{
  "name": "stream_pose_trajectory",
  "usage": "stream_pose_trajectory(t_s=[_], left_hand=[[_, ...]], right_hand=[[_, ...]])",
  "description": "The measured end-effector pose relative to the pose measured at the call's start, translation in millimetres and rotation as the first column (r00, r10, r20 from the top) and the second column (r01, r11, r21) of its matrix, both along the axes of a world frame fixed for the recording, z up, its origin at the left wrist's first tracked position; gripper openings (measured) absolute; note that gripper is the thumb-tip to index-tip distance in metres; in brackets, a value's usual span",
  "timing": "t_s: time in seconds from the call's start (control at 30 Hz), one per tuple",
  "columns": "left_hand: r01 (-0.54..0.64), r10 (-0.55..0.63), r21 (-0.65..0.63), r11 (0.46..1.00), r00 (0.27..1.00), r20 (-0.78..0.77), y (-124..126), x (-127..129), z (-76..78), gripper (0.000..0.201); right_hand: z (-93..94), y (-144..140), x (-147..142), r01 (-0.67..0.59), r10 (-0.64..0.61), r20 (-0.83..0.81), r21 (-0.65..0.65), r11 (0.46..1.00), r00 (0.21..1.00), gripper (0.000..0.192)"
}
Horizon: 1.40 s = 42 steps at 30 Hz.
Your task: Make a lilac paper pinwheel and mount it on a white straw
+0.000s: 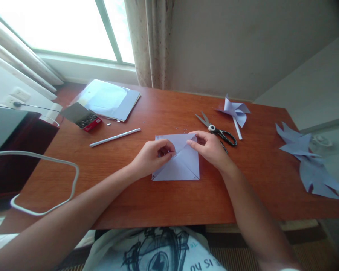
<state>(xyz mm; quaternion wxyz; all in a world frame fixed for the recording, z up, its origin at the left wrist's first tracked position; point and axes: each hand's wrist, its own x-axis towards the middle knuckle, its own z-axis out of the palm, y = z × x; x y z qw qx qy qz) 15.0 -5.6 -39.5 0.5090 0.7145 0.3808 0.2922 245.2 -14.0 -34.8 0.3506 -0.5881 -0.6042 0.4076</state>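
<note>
A square of pale lilac paper (183, 165), cut along its diagonals, lies in the middle of the wooden table (158, 203). My left hand (152, 156) pinches the paper near its centre, fingertips pressed on a flap. My right hand (210, 146) holds the upper right corner flap and bends it toward the middle. Both hands touch the same sheet.
Black-handled scissors (219, 131) lie just right of my right hand. A finished paper pinwheel (235, 112) sits behind them; cut paper shapes (307, 158) lie at the right edge. A white stick (115, 137), an open box of pins (84, 118) and a paper stack (110, 99) lie to the left.
</note>
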Motion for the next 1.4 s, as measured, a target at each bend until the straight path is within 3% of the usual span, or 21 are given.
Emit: stream_pose_trajectory(t_s=[0.27, 0.43, 0.57, 0.73, 1.13, 1.4], left_hand=[[0.007, -0.007, -0.002, 1.0, 1.0, -0.002, 0, 0, -1.3, 0.004], [0.015, -0.015, -0.016, 1.0, 1.0, 0.007, 0, 0, 0.2, 0.004], [0.015, -0.015, -0.011, 1.0, 1.0, 0.003, 0, -1, -0.2, 0.005], [0.018, -0.018, -0.003, 1.0, 1.0, -0.012, 1, -2, -2.8, 0.005], [0.015, -0.014, 0.006, 1.0, 1.0, -0.015, 0, -1, 0.9, 0.005], [0.001, -0.001, -0.02, 1.0, 1.0, -0.02, 0, 0, 4.1, 0.005]], right_hand=[[6.6, 0, 2, -0.057, 0.048, -0.122, -0.071, 0.996, 0.991, 0.023], [8.7, 2, 10, -0.024, 0.025, 0.028, -0.033, 0.999, 0.999, 0.019], [14.1, 1, 17, -0.059, 0.069, 0.118, -0.082, 0.995, 0.991, 0.023], [20.3, -1, 18, -0.139, 0.15, 0.114, -0.096, 0.986, 0.982, 0.019], [18.6, -2, 14, -0.206, 0.212, 0.127, -0.06, 0.977, 0.969, 0.015], [16.9, -1, 13, -0.113, 0.109, 0.131, 0.023, 0.993, 0.985, 0.015]])
